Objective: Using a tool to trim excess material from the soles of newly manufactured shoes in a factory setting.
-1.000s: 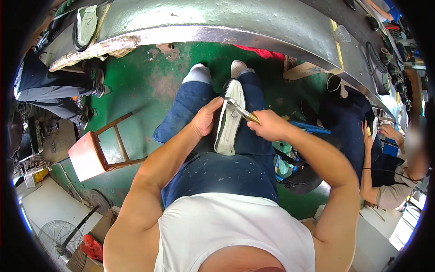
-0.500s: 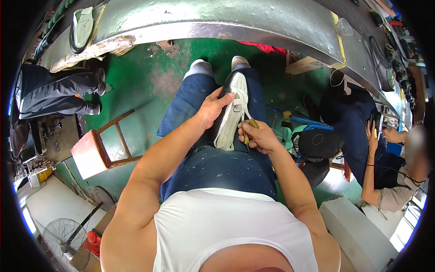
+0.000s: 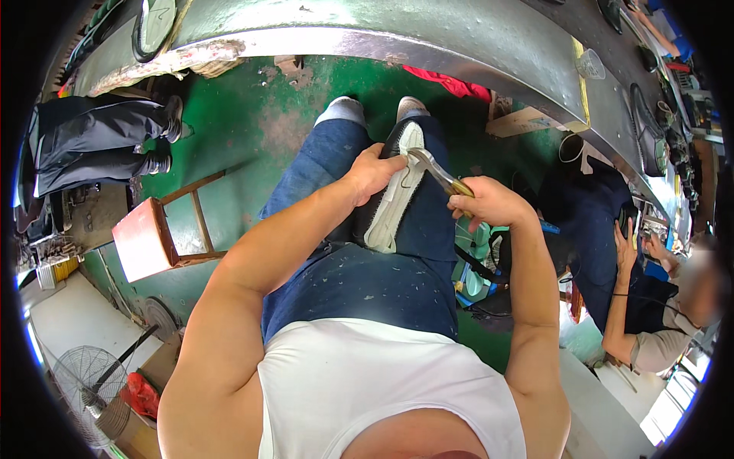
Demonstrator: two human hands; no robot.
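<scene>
Head view: I look straight down at my own lap. A shoe (image 3: 391, 200) with a dark upper and a whitish sole lies lengthwise on my right thigh, sole turned up, toe pointing to twelve o'clock. My left hand (image 3: 372, 174) sits at the shoe's nine o'clock side, its fingers (image 3: 394, 163) clenched over the upper near the toe end, pinning it against the blue jeans (image 3: 359, 275). My right hand (image 3: 489, 205) is at the shoe's three o'clock, closed tight around the brass-coloured handles of a pair of pincers (image 3: 437, 173). The metal head of the pincers reaches toward ten o'clock and meets the edge of the sole near the toe; whether it bites the material I cannot tell.

At nine o'clock from my knees a small wooden stool (image 3: 157, 233) with a reddish seat stands on the green floor (image 3: 245, 115). Past it, at about ten o'clock, another person's dark trouser legs (image 3: 92, 141) stretch across the floor. A long metal desk (image 3: 397, 30) curves across twelve o'clock. At four o'clock a seated person's hand (image 3: 627, 249) is raised near dark clothing. A floor fan (image 3: 92, 379) lies at seven o'clock.
</scene>
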